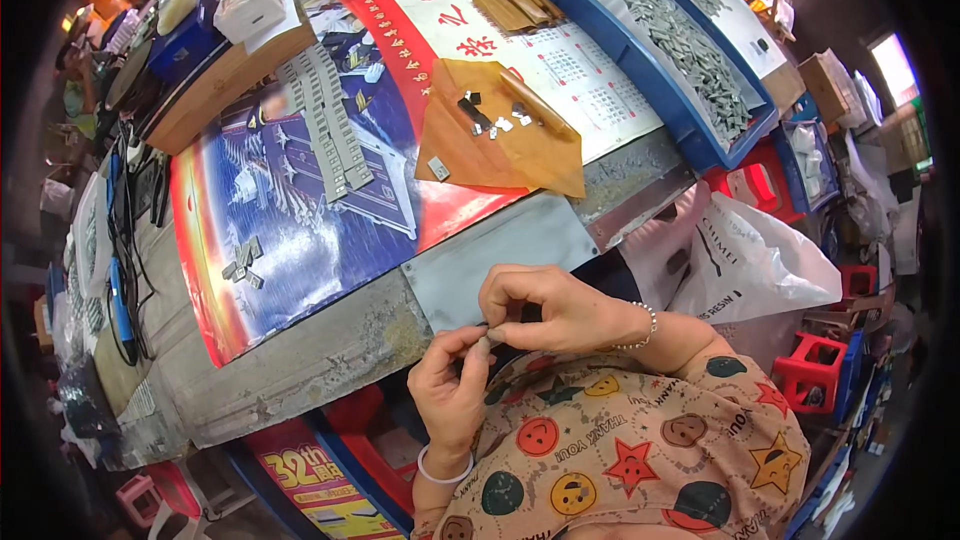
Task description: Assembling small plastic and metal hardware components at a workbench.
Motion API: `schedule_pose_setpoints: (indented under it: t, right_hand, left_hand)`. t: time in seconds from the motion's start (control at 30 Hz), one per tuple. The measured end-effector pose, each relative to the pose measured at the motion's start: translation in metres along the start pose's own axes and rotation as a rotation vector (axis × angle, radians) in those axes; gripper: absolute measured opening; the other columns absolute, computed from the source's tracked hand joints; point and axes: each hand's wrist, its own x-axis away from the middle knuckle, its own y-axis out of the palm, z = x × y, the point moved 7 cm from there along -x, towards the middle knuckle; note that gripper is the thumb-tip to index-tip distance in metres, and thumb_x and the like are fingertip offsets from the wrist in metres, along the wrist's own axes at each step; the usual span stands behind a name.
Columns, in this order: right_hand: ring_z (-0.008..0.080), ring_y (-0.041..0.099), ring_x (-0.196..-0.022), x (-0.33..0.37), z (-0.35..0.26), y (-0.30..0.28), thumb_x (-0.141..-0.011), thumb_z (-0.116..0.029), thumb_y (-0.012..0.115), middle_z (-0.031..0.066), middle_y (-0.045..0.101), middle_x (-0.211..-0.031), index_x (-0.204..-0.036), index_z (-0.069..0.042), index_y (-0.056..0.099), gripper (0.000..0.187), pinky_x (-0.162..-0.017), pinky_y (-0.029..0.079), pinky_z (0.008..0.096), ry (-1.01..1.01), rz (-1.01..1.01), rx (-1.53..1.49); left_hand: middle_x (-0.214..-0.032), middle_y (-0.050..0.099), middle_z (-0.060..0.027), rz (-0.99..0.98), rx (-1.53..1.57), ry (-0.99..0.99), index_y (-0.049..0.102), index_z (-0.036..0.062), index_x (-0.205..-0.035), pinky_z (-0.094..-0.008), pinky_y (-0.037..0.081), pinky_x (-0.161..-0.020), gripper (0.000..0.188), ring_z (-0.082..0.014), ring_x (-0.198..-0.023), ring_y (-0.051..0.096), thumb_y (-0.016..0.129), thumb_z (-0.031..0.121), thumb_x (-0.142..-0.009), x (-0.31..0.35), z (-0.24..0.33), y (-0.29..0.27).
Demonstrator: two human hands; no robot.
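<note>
Both hands meet over a worn grey workbench (310, 380), pinching a small dark piece (485, 329).
The left hand (448, 390) and right hand (545, 308) are each drawn in, thumb and fingertips closed at the piece, which they mostly hide, just off the near edge of a pale grey sheet (510, 245); a glossy poster (300, 240) covers much of the bench beyond, carrying rows of grey parts (325, 125), a loose cluster of grey pieces (243, 262) and amber paper (540, 165) with small dark and silvery bits, while a blue tray (640, 65) heaped with grey parts stands at the far right, and in the cluttered room a white plastic bag (765, 260) and red stool (808, 372) sit to the right.
</note>
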Motion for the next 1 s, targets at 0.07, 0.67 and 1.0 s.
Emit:
schedule_pose_setpoints:
  t: [0.07, 0.67, 1.0]
  right_hand:
    - [0.0084, 0.052, -0.067, 0.0, 0.002, -0.001, -0.082, -0.003, 0.061, 0.0047, 0.055, -0.08, -0.085, 0.0, 0.053, 0.008, -0.059, 0.043, 0.0244, -0.012, -0.008, 0.031]
    - [0.0043, 0.05, -0.073, 0.015, 0.031, 0.005, -0.085, -0.003, 0.061, -0.0009, 0.055, -0.08, -0.087, 0.0, 0.055, 0.008, -0.065, 0.043, 0.0213, 0.263, -0.016, -0.339]
    - [0.0048, 0.051, -0.075, 0.015, 0.026, 0.002, -0.093, -0.008, 0.056, 0.0007, 0.058, -0.081, -0.093, 0.002, 0.057, 0.01, -0.066, 0.044, 0.021, 0.287, 0.047, -0.38]
  left_hand:
    - [-0.085, 0.064, -0.0024, 0.008, -0.006, -0.008, 0.063, -0.0039, -0.099, -0.0183, 0.047, -0.065, 0.011, -0.0055, -0.07, 0.057, 0.06, -0.002, -0.089, 0.0, 0.0, 0.001]
    - [-0.077, 0.061, -0.0058, -0.072, -0.209, 0.051, 0.063, -0.003, -0.091, -0.0218, 0.045, -0.06, 0.009, -0.009, -0.065, 0.057, 0.064, -0.003, -0.083, -0.002, 0.003, 0.008]
    - [-0.07, 0.057, -0.0001, -0.041, -0.08, -0.07, 0.061, -0.0025, -0.093, -0.019, 0.04, -0.057, 0.008, -0.0041, -0.063, 0.049, 0.062, 0.002, -0.087, 0.002, -0.004, 0.002]
